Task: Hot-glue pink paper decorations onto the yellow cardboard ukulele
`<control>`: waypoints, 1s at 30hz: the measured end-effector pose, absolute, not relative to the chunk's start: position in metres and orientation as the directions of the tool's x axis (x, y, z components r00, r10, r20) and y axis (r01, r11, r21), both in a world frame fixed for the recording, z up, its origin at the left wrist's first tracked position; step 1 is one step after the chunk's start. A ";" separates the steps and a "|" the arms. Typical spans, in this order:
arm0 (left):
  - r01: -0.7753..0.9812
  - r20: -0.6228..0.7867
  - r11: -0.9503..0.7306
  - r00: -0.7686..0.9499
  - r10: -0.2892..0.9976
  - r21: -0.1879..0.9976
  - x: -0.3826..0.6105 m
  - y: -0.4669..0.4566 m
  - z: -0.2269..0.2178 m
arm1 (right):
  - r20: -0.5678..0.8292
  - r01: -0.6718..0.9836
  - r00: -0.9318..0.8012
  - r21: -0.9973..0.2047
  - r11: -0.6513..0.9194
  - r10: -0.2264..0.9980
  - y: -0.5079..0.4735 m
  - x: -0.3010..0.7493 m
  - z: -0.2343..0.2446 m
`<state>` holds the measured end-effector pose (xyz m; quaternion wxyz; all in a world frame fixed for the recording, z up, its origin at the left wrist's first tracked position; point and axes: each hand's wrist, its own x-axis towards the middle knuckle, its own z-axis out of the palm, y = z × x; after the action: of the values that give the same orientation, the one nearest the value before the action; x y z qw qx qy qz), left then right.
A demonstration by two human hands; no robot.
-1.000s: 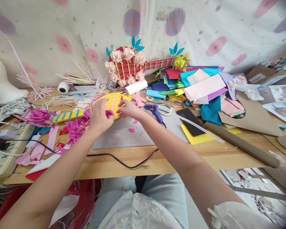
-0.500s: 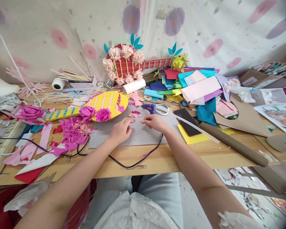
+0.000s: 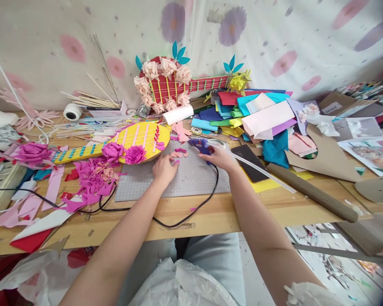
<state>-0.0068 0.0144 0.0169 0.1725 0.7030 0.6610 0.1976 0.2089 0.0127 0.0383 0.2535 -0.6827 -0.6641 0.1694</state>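
My left hand [image 3: 165, 170] is over the grey cutting mat [image 3: 140, 180], its fingertips pinched on a small magenta paper piece [image 3: 176, 162]. Just beyond it lie several small pink and magenta paper petals [image 3: 180, 153]. At the mat's far right, my right hand [image 3: 221, 157] has its fingers and thumb around the handle of a blue hot glue gun [image 3: 199, 144]. A long clear glue stick [image 3: 264, 170] runs out to the right behind the gun. Left of the petals rests a yellow paper guitar [image 3: 147, 138] with magenta flowers.
A black cord [image 3: 191, 222] loops along the table's front. Magenta paper scraps [image 3: 94, 178] pile up at left. On the right are a black phone [image 3: 249, 163], a wooden rod [image 3: 312, 193] and stacked coloured paper [image 3: 268, 117]. A red guitar [image 3: 166, 87] leans at the back.
My right hand has moved right and away from me, from near the left hand onto the glue gun. My left hand stays close to the petals with its small magenta piece.
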 end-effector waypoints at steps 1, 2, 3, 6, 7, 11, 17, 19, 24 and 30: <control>0.858 0.041 -0.060 0.045 0.998 0.511 -0.007 0.015 0.017 | 0.108 0.796 0.062 -0.605 0.016 0.992 0.015 0.202 0.032; 0.855 0.035 -0.055 0.043 0.998 0.515 -0.007 0.015 0.017 | 0.103 0.774 0.084 -0.633 0.000 0.991 0.017 0.197 0.027; 0.854 0.035 -0.054 0.042 0.999 0.518 -0.008 0.015 0.017 | 0.092 0.752 0.119 -0.658 -0.029 0.989 0.018 0.192 0.022; 0.850 0.051 -0.065 0.044 0.998 0.523 -0.008 0.015 0.016 | 0.085 0.706 0.218 -0.702 -0.097 0.972 0.021 0.187 0.012; 0.852 0.058 -0.069 0.046 0.997 0.519 -0.008 0.015 0.015 | 0.089 0.693 0.228 -0.715 -0.097 0.970 0.021 0.188 0.010; 0.868 0.086 -0.079 0.042 0.995 0.490 -0.005 0.015 0.012 | 0.125 0.658 0.259 -0.749 -0.081 0.958 0.020 0.191 0.006; 0.859 0.145 -0.118 0.052 0.988 0.499 -0.002 0.016 0.005 | 0.087 0.508 0.333 -0.856 -0.101 0.939 0.014 0.196 0.007; 0.852 0.162 -0.153 0.082 0.983 0.500 -0.002 0.016 0.003 | 0.038 0.415 0.320 -0.904 -0.104 0.947 0.011 0.198 0.007; 0.852 0.171 -0.160 0.085 0.982 0.499 -0.006 0.014 0.003 | -0.013 0.289 0.181 -0.955 -0.066 0.983 0.006 0.197 0.007; 0.875 0.087 -0.042 0.000 0.996 0.482 -0.006 0.014 0.007 | 0.023 0.304 0.185 -0.952 -0.035 0.983 0.004 0.196 0.007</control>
<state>-0.0062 0.0136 0.0069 0.1466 0.6917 0.6763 0.2066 0.1963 0.0039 0.0075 0.4595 -0.6175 -0.5209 0.3691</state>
